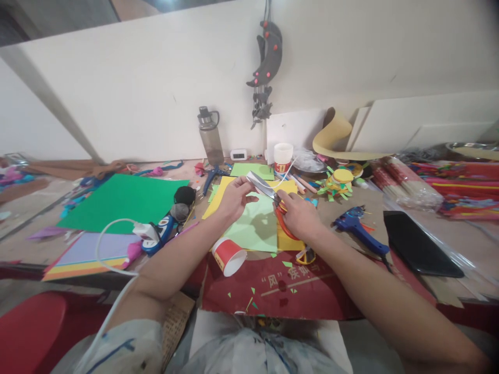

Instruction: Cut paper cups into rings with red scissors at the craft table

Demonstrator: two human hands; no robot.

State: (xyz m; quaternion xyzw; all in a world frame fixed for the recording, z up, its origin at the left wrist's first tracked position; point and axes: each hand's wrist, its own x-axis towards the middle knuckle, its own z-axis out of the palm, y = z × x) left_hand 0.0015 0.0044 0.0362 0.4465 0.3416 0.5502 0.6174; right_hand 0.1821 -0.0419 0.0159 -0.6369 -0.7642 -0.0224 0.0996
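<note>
My right hand [299, 214] is wrapped round the orange handles of a pair of scissors [263, 187], whose blades point up and to the left. By the blade tips, my left hand [235, 199] pinches a thin white strip [281, 183] that curves away to the right behind the scissors. Beneath both hands lie a light green sheet of paper [255, 231] and yellow paper [213, 208]. Close to my left forearm, a red and white paper cup [229, 256] rests on its side, its opening facing right.
On the right are a blue glue gun [360, 231] and a black phone [419, 243]. A green sheet [128, 202] and power strip [158, 236] with a white cable lie left. Behind stand a bottle [211, 137] and another cup [283, 156]. Paper scraps litter the red board [273, 296].
</note>
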